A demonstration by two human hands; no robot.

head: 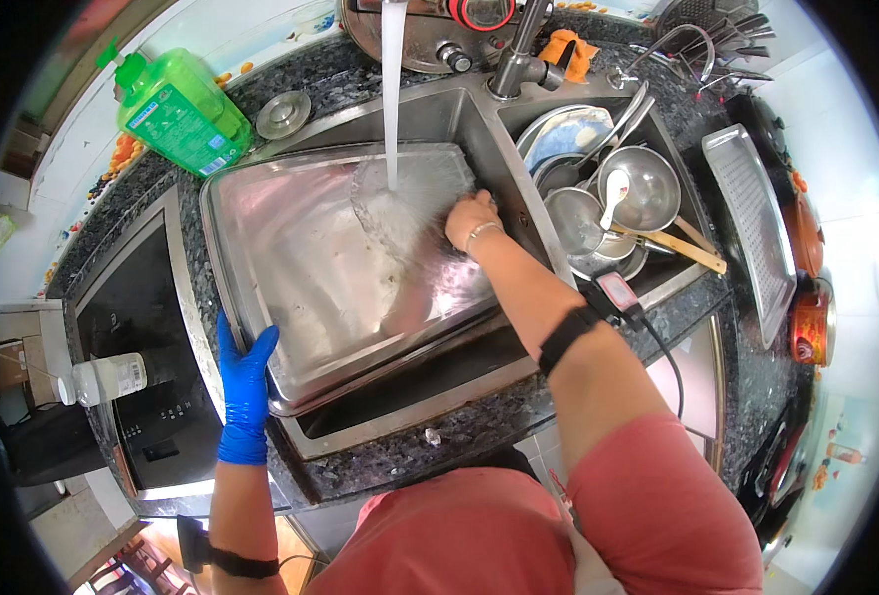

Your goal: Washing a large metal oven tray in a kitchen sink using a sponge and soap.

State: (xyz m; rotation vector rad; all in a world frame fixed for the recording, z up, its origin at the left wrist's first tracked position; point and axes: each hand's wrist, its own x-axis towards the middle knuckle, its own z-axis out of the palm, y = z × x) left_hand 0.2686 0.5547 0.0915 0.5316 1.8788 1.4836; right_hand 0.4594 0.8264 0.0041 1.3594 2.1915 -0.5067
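Note:
A large rectangular stainless-steel tray [313, 253] lies tilted across the left sink basin [469, 119], its left end over the counter. Clear water [390, 97] runs from above onto its far part and spreads over the metal. My left hand [246, 379], in a blue disposable glove, grips the tray's near left corner, with the thumb over the rim. My bare right hand [473, 222] is curled down against the tray's right end. Something dark shows beside its fingers, but whether they hold it is hidden.
Bowls [640, 186], a plate [573, 137] and wooden-handled cookware [681, 249] crowd the right basin. A green pump bottle [183, 111] and a round metal piece [283, 115] stand behind the tray. The tap [517, 59] rises between the basins. A perforated metal tray [752, 230] lies at right.

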